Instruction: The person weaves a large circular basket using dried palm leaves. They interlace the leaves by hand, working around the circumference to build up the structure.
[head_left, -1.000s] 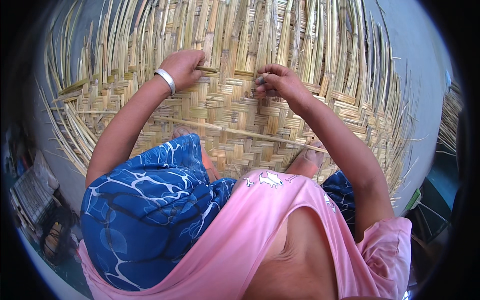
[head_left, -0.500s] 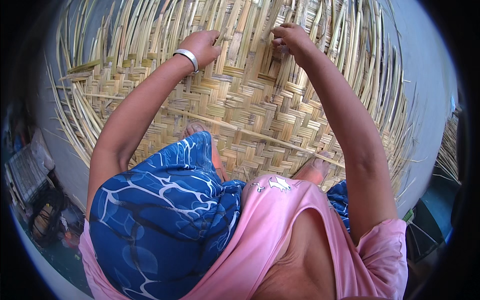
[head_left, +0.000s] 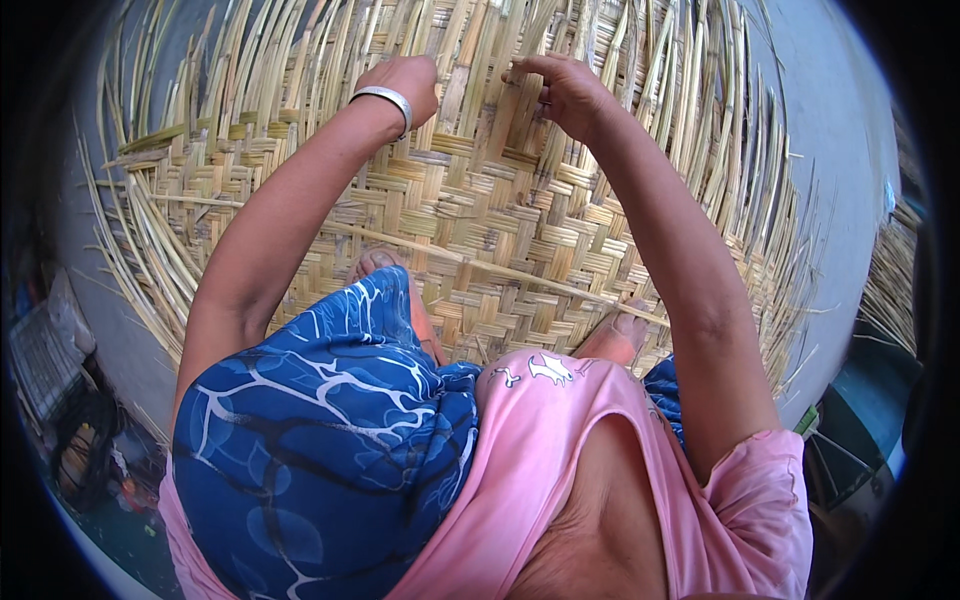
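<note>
Okay so, curling the bare left hand (head_left: 402,90), wearing a shiny silver bracelet (head_left: 394,98), over long, flat, straw-yellow loose strips (head_left: 462,75); hiding the fingertips, so not being able to tell about any pinch. Reaching the bare right hand (head_left: 572,98) in just across from it, stretching the index finger toward the strips and bending the rest, again not managing to tell if gripping anything.

Holding both over a big straw-yellow mat of flat plant strips (head_left: 535,240), spreading it on the smooth grey floor (head_left: 845,200), in front of the body and under bare feet (head_left: 618,330). Looking partway done, at a guess: showing tight weave on the near side, leaving long unwoven lengths around and past the hands. Not seeing the far end.

Pointing those lengths away from the body, running their long axes up the view and fanning at the sides. Stretching the visible weave wider left to right; not being able to call the whole mat's long axis.

Seeing one thin pale cross strip (head_left: 470,260) slanting toward the right foot.
</note>
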